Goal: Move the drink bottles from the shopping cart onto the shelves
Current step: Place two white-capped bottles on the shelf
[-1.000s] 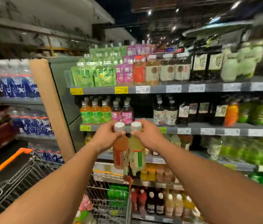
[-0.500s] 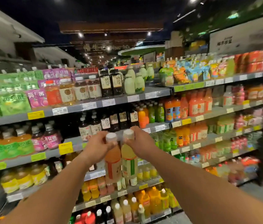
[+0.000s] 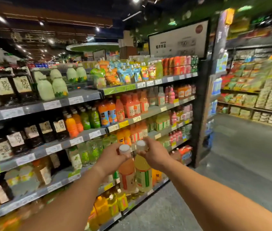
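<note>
You hold two clear plastic bottles upright, side by side, in front of the shelves (image 3: 85, 135). Your left hand (image 3: 110, 160) has its fingers wrapped round the neck of the orange drink bottle (image 3: 126, 174); your right hand (image 3: 155, 155) grips the pale yellow bottle (image 3: 143, 174). Both have round white caps. The shelves are packed with juice bottles.

The left hand (image 3: 111, 158) grips an orange bottle (image 3: 127, 174) by its neck; the right hand (image 3: 155, 155) grips a yellow bottle (image 3: 143, 174) touching it, both before the shelves (image 3: 81, 135).
</note>
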Available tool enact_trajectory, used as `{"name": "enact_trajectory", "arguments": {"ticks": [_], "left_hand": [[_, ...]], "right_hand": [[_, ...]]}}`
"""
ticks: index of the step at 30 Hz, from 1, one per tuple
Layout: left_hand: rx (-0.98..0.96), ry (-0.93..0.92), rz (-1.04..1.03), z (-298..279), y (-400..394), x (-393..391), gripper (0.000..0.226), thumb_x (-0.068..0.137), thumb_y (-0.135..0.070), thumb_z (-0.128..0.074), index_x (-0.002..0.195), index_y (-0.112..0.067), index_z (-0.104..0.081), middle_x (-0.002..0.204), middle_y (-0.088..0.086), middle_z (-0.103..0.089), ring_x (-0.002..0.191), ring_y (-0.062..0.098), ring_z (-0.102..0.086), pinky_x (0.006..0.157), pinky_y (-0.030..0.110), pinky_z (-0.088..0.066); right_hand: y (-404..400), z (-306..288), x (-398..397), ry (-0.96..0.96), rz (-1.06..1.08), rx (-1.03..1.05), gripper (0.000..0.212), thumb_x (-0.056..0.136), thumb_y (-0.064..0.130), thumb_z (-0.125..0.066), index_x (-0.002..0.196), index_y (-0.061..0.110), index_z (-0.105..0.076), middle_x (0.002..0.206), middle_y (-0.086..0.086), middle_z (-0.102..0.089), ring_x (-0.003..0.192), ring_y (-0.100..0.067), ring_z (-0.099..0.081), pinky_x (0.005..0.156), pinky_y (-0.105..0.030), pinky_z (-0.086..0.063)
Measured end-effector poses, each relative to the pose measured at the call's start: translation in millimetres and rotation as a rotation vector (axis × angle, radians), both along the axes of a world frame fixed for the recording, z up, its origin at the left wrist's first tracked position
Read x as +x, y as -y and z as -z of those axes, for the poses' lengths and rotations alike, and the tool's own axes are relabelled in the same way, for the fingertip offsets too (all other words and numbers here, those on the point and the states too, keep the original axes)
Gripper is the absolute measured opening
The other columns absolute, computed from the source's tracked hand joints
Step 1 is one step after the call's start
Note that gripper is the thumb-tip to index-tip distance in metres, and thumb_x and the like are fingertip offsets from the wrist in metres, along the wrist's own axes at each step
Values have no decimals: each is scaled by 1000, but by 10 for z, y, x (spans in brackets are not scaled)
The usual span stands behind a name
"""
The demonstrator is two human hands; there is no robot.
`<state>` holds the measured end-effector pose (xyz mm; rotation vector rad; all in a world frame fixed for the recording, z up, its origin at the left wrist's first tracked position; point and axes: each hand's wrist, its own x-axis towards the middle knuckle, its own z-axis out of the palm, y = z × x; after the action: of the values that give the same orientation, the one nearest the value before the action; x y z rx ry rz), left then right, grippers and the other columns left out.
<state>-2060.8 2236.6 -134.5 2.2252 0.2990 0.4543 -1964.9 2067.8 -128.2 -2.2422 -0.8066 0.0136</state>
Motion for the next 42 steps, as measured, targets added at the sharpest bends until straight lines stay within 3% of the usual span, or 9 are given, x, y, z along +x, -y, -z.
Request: {"name": "enact_trajectory", "arguments": {"ticks": [4, 8, 12, 16, 19, 22, 28, 33, 42], "left_hand": [[-23, -32, 92, 70, 257, 650, 20, 81, -22, -80, 97, -19, -69, 95, 0, -68, 90, 19, -63, 74, 33, -47], [-49, -16, 145, 179, 360, 1291, 25, 79, -24, -82, 99, -26, -67, 98, -4, -68, 94, 17, -63, 73, 27, -44], [-42, -40, 188, 196, 383, 1957, 28, 80, -24, -80, 104, -19, -67, 103, 4, -69, 97, 23, -65, 84, 41, -53], [-16, -59, 167, 189, 379, 2554, 35, 80, -28, -81, 109, -23, -63, 102, 1, -68, 82, 18, -64, 66, 38, -53], [0, -53, 159, 248, 351, 2976, 38, 77, -27, -83, 111, -20, -66, 106, -1, -68, 98, 18, -64, 89, 44, -53], [15, -69, 121, 361, 325, 3395, 39, 76, -29, -83, 110, -23, -66, 106, -4, -68, 99, 16, -63, 91, 42, -52], [103, -97, 47, 532, 309, 4239, 31, 73, -35, -83, 98, -28, -66, 95, -10, -66, 88, 10, -61, 72, 27, -48], [82, -116, -57, 614, 295, 4857, 31, 74, -33, -82, 100, -28, -65, 97, -10, -65, 91, 11, -60, 83, 37, -52], [103, -117, -306, 1007, 87, 5774, 32, 76, -32, -81, 99, -29, -58, 99, -11, -57, 91, 10, -54, 75, 26, -41]], "right_hand": [[355, 89, 546, 2, 78, 1, 58, 87, 44, -69, 135, 19, -48, 127, -4, -60, 111, -24, -57, 81, -32, -45], [530, 151, 1114, 8, 139, -19, 53, 86, 46, -69, 128, 18, -51, 121, -3, -62, 105, -22, -58, 76, -31, -43], [601, 176, 1676, -12, 191, 28, 42, 85, 43, -71, 118, 23, -54, 111, 2, -64, 90, -13, -54, 71, -28, -40], [637, 208, 2209, -7, 213, 38, 46, 85, 42, -71, 123, 23, -53, 100, 8, -55, 89, -12, -50, 71, -27, -37], [631, 272, 2619, -18, 221, 36, 37, 84, 43, -71, 112, 28, -53, 95, 11, -56, 86, -11, -54, 67, -27, -39], [593, 406, 3050, -15, 203, 40, 33, 83, 42, -72, 105, 33, -49, 89, 15, -52, 81, -8, -51, 59, -19, -34], [444, 606, 4033, -74, 120, -15, 37, 85, 40, -71, 113, 27, -52, 105, 4, -63, 94, -17, -58, 76, -32, -45], [288, 683, 4826, -65, 30, -125, 46, 84, 45, -69, 122, 27, -50, 112, -5, -62, 101, -26, -57, 81, -36, -47], [-150, 916, 5958, -48, -61, -79, 35, 85, 39, -68, 112, 31, -47, 100, 1, -65, 91, -25, -61, 70, -34, -45]]}}
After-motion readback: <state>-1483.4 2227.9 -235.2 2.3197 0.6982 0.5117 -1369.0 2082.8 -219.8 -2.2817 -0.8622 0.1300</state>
